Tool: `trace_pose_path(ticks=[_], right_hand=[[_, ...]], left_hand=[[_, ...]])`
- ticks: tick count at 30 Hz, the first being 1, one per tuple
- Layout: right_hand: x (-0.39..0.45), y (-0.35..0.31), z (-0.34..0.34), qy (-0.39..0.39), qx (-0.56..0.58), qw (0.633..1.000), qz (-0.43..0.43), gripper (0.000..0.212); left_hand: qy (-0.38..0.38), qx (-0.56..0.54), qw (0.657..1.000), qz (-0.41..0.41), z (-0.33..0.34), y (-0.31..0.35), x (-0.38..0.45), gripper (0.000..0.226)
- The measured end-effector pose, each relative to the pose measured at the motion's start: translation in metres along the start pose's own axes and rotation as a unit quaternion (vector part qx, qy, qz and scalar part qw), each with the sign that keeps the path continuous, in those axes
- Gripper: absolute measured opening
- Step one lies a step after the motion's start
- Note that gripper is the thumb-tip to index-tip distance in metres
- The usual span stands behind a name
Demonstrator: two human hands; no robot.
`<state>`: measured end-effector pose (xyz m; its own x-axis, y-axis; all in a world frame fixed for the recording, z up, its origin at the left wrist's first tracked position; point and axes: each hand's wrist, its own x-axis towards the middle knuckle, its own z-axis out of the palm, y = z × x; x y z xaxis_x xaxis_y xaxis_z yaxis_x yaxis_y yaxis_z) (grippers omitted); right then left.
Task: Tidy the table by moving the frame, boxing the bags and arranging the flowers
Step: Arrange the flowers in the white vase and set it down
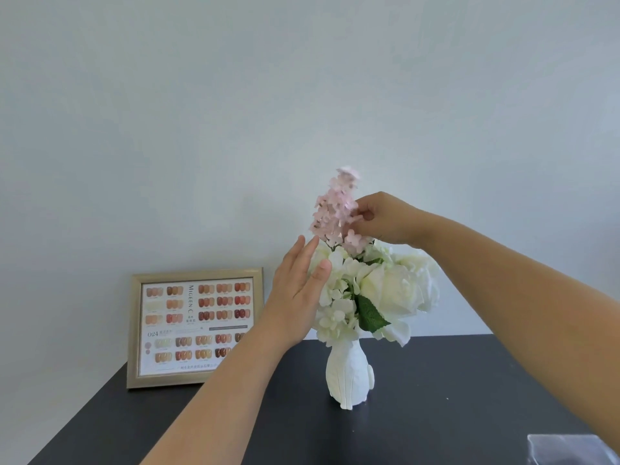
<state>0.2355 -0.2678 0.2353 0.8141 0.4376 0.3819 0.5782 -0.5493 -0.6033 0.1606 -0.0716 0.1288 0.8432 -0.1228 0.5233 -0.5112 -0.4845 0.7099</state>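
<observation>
A white vase (349, 374) stands on the dark table (436, 414) and holds white flowers (385, 290) with green leaves. A tall pink flower spike (335, 209) rises from the middle of the bunch. My right hand (382, 216) pinches the pink spike from the right, about halfway up. My left hand (298, 290) is flat with its fingers apart, resting against the left side of the white blooms. A gold-edged frame (194, 327) with a colour-swatch chart leans on the wall at the back left.
A clear plastic item (567, 448) lies at the table's front right corner, partly behind my right forearm. The pale wall (302, 95) runs directly behind the table. The table's left edge slants down toward the front left.
</observation>
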Motion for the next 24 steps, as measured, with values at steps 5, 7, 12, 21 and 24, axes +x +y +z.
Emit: trace_pose_path(ticks=[5, 7, 12, 21, 24], right_hand=[[0.004, -0.006, -0.001, -0.068, -0.004, 0.997, 0.030, 0.044], [0.006, -0.008, 0.006, -0.068, -0.007, 0.997, 0.028, 0.053], [0.008, -0.010, 0.010, -0.053, -0.062, 0.997, 0.009, 0.018], [-0.001, -0.006, 0.003, -0.020, -0.213, 0.977, 0.016, 0.013], [-0.001, -0.010, 0.005, -0.021, -0.240, 0.971, 0.006, 0.022]], left_hand=[[0.004, -0.012, 1.000, 0.010, 0.000, 0.000, 0.001, 0.058], [0.008, -0.020, 1.000, 0.017, 0.001, 0.000, 0.001, 0.055], [0.008, -0.025, 0.999, 0.027, 0.003, 0.000, -0.002, 0.048], [0.036, -0.006, 0.999, 0.021, 0.005, -0.009, 0.001, 0.060], [0.050, -0.021, 0.998, 0.029, 0.008, -0.010, 0.002, 0.059]])
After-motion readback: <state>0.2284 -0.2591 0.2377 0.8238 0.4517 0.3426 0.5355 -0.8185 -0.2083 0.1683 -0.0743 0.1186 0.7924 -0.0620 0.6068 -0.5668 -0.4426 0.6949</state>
